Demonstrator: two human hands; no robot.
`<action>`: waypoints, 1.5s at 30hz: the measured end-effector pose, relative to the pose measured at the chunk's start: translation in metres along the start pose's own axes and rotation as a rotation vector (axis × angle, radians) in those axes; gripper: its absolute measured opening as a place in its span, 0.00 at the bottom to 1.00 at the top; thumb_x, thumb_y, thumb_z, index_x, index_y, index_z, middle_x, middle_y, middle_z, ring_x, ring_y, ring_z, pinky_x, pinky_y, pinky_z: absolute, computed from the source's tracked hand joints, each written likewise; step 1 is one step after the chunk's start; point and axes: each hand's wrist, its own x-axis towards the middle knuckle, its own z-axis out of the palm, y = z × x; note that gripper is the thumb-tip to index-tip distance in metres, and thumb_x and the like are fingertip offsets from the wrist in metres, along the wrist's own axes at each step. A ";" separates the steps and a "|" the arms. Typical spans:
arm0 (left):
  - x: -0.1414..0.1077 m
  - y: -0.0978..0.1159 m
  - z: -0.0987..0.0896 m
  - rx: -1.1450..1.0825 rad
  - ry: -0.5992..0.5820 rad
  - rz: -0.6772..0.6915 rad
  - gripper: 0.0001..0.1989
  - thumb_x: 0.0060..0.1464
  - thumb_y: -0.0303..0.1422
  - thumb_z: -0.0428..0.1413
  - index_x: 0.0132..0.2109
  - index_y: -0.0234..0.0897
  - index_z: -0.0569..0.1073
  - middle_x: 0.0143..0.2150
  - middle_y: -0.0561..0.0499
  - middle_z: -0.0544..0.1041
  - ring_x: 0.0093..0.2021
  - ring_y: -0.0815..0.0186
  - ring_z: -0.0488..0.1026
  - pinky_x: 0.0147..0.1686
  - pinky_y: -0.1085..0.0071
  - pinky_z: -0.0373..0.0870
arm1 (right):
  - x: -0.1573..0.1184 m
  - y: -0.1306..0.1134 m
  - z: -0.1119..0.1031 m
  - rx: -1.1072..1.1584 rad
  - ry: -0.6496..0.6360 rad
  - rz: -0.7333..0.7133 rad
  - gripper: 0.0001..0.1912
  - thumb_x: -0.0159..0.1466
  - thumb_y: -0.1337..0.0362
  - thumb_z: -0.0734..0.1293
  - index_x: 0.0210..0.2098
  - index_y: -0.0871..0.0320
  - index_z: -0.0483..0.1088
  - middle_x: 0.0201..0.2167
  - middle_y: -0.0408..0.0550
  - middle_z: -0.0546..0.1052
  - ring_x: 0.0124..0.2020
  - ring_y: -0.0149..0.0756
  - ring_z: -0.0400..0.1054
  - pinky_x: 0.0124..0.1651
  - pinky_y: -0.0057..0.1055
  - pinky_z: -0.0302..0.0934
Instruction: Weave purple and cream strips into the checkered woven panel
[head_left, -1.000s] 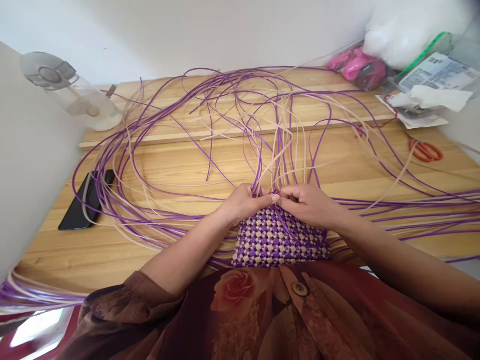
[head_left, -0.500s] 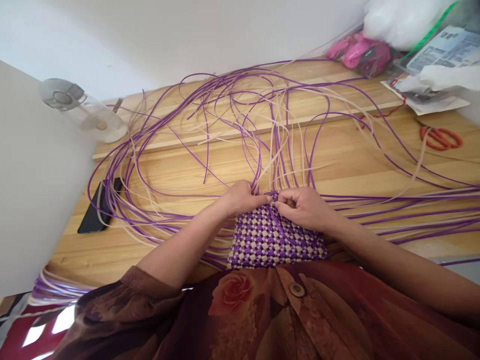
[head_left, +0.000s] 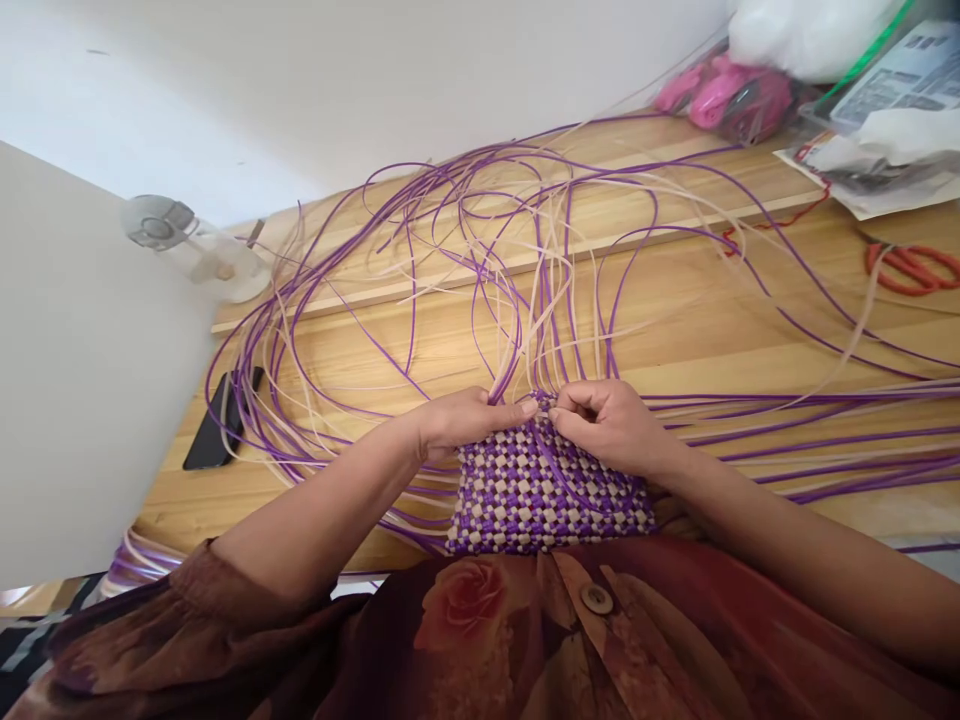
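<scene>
A woven panel (head_left: 540, 490) in a purple and cream check lies against the front of my shirt at the table's near side. My left hand (head_left: 476, 415) grips its far left edge, thumb on top and fingers mostly underneath. On the far edge, just right of my left thumb, my right hand (head_left: 604, 425) is closed in a pinch. Whatever its fingertips hold is too small to make out, probably a strand end. Long purple and cream strands (head_left: 551, 320) fan out from the panel's far edge and both sides. One purple strand loops over the panel's top.
A clear bottle with a grey lid (head_left: 217, 260) stands at the back left. Strands cross a black phone (head_left: 221, 420). Orange-handled scissors (head_left: 911, 268) lie at the right, near plastic bags (head_left: 787, 50). A raised wooden ledge (head_left: 645, 240) runs along the back, against the wall.
The camera view has shifted slightly. My left hand has moved a little left and away from my right fingertips, with its fingers more under the panel. My right hand keeps its pinch.
</scene>
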 end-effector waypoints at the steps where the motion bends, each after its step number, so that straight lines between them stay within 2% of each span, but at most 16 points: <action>1: -0.002 -0.002 0.000 -0.081 -0.060 -0.016 0.24 0.40 0.49 0.67 0.35 0.31 0.80 0.35 0.42 0.81 0.31 0.64 0.75 0.35 0.68 0.69 | 0.000 0.000 0.000 0.011 0.000 0.000 0.13 0.58 0.65 0.62 0.18 0.59 0.58 0.17 0.39 0.58 0.21 0.25 0.51 0.25 0.26 0.46; 5: -0.007 -0.008 0.002 -0.243 -0.234 -0.075 0.21 0.46 0.44 0.66 0.42 0.32 0.79 0.41 0.41 0.81 0.38 0.62 0.77 0.44 0.66 0.71 | -0.002 0.000 0.001 0.034 0.007 -0.021 0.14 0.58 0.65 0.63 0.18 0.59 0.57 0.17 0.39 0.57 0.21 0.25 0.51 0.24 0.26 0.46; 7: -0.010 -0.007 0.004 -0.208 -0.281 0.003 0.20 0.50 0.42 0.63 0.46 0.34 0.78 0.43 0.42 0.81 0.42 0.61 0.77 0.47 0.65 0.70 | -0.003 0.001 0.002 0.042 0.026 -0.030 0.14 0.57 0.65 0.63 0.18 0.59 0.58 0.17 0.38 0.57 0.21 0.24 0.51 0.24 0.25 0.46; 11: -0.015 -0.002 0.009 0.095 -0.086 0.377 0.18 0.51 0.37 0.63 0.49 0.35 0.78 0.48 0.46 0.79 0.51 0.58 0.74 0.56 0.65 0.64 | -0.003 0.003 0.002 0.046 0.062 -0.008 0.13 0.57 0.66 0.63 0.18 0.59 0.58 0.16 0.38 0.58 0.20 0.24 0.51 0.24 0.25 0.46; 13: -0.015 -0.003 0.012 0.121 0.014 0.451 0.18 0.50 0.36 0.63 0.48 0.34 0.78 0.47 0.45 0.80 0.50 0.57 0.74 0.54 0.65 0.65 | -0.003 0.003 0.002 0.042 0.072 -0.002 0.13 0.57 0.67 0.63 0.18 0.59 0.58 0.16 0.38 0.58 0.20 0.24 0.51 0.23 0.25 0.46; 15: -0.013 -0.008 0.016 -0.027 0.041 0.415 0.17 0.48 0.35 0.65 0.46 0.32 0.79 0.44 0.44 0.81 0.45 0.58 0.76 0.50 0.65 0.68 | -0.003 0.003 0.001 0.037 0.081 -0.007 0.13 0.57 0.66 0.63 0.18 0.59 0.58 0.16 0.38 0.58 0.20 0.24 0.51 0.23 0.25 0.45; 21: 0.001 -0.022 0.019 -0.526 0.060 0.109 0.15 0.41 0.34 0.68 0.38 0.31 0.81 0.34 0.44 0.81 0.32 0.63 0.76 0.39 0.67 0.72 | -0.003 0.003 0.001 0.025 0.100 -0.041 0.15 0.58 0.65 0.63 0.18 0.58 0.56 0.16 0.38 0.56 0.20 0.24 0.49 0.23 0.26 0.45; 23: 0.002 -0.022 0.016 -0.495 0.091 0.131 0.15 0.42 0.35 0.68 0.37 0.31 0.81 0.33 0.45 0.81 0.30 0.65 0.76 0.36 0.69 0.71 | -0.003 0.004 0.001 0.014 0.098 -0.047 0.15 0.58 0.65 0.63 0.18 0.58 0.57 0.16 0.38 0.57 0.20 0.24 0.50 0.23 0.26 0.45; 26: 0.001 -0.014 0.010 -0.243 0.215 0.271 0.15 0.41 0.39 0.68 0.33 0.31 0.81 0.29 0.48 0.79 0.27 0.69 0.72 0.31 0.73 0.67 | -0.003 0.005 0.002 -0.008 0.089 -0.052 0.14 0.58 0.65 0.63 0.18 0.59 0.58 0.16 0.38 0.58 0.20 0.24 0.50 0.23 0.26 0.45; 28: -0.001 -0.006 0.007 -0.100 0.250 0.280 0.17 0.41 0.42 0.68 0.30 0.30 0.80 0.26 0.48 0.78 0.25 0.70 0.70 0.28 0.74 0.64 | -0.003 0.005 0.003 -0.024 0.088 -0.059 0.14 0.58 0.65 0.63 0.18 0.59 0.58 0.16 0.38 0.58 0.20 0.24 0.51 0.23 0.26 0.46; 31: 0.000 0.005 0.008 -0.159 0.075 0.119 0.19 0.41 0.45 0.67 0.32 0.31 0.80 0.30 0.45 0.80 0.28 0.66 0.73 0.30 0.71 0.67 | -0.002 0.004 0.002 -0.035 0.094 -0.078 0.13 0.57 0.66 0.63 0.18 0.59 0.58 0.16 0.38 0.59 0.20 0.24 0.52 0.24 0.25 0.47; 33: 0.004 0.009 0.012 -0.183 -0.031 0.136 0.19 0.38 0.41 0.69 0.35 0.32 0.80 0.34 0.45 0.81 0.33 0.64 0.75 0.35 0.70 0.70 | -0.002 0.004 0.002 -0.042 0.093 -0.086 0.13 0.57 0.67 0.62 0.18 0.59 0.58 0.16 0.38 0.59 0.20 0.24 0.52 0.24 0.25 0.47; 35: 0.011 0.009 0.015 -0.102 0.043 0.219 0.17 0.35 0.37 0.70 0.33 0.32 0.79 0.33 0.47 0.80 0.33 0.65 0.75 0.36 0.70 0.69 | -0.002 0.004 0.001 -0.051 0.087 -0.093 0.13 0.57 0.66 0.62 0.18 0.59 0.59 0.16 0.38 0.59 0.20 0.24 0.52 0.24 0.25 0.47; 38: 0.019 0.002 0.016 0.069 0.268 0.269 0.13 0.36 0.37 0.69 0.26 0.32 0.77 0.25 0.50 0.76 0.27 0.67 0.71 0.30 0.71 0.67 | -0.002 0.005 0.001 -0.062 0.069 -0.114 0.13 0.57 0.67 0.63 0.17 0.59 0.59 0.16 0.38 0.60 0.20 0.24 0.53 0.24 0.25 0.48; 40: 0.022 -0.004 0.016 0.017 0.288 0.273 0.12 0.37 0.36 0.68 0.28 0.32 0.78 0.26 0.50 0.77 0.27 0.66 0.72 0.30 0.71 0.67 | -0.002 0.006 0.001 -0.074 0.060 -0.127 0.13 0.56 0.68 0.63 0.17 0.59 0.59 0.16 0.38 0.61 0.20 0.24 0.54 0.24 0.24 0.49; 45: 0.022 -0.014 0.017 -0.260 0.124 0.288 0.15 0.39 0.34 0.68 0.37 0.31 0.80 0.35 0.47 0.81 0.33 0.65 0.76 0.38 0.69 0.71 | -0.003 0.005 0.002 -0.080 0.062 -0.120 0.12 0.56 0.68 0.63 0.17 0.59 0.58 0.15 0.38 0.60 0.19 0.23 0.52 0.23 0.25 0.47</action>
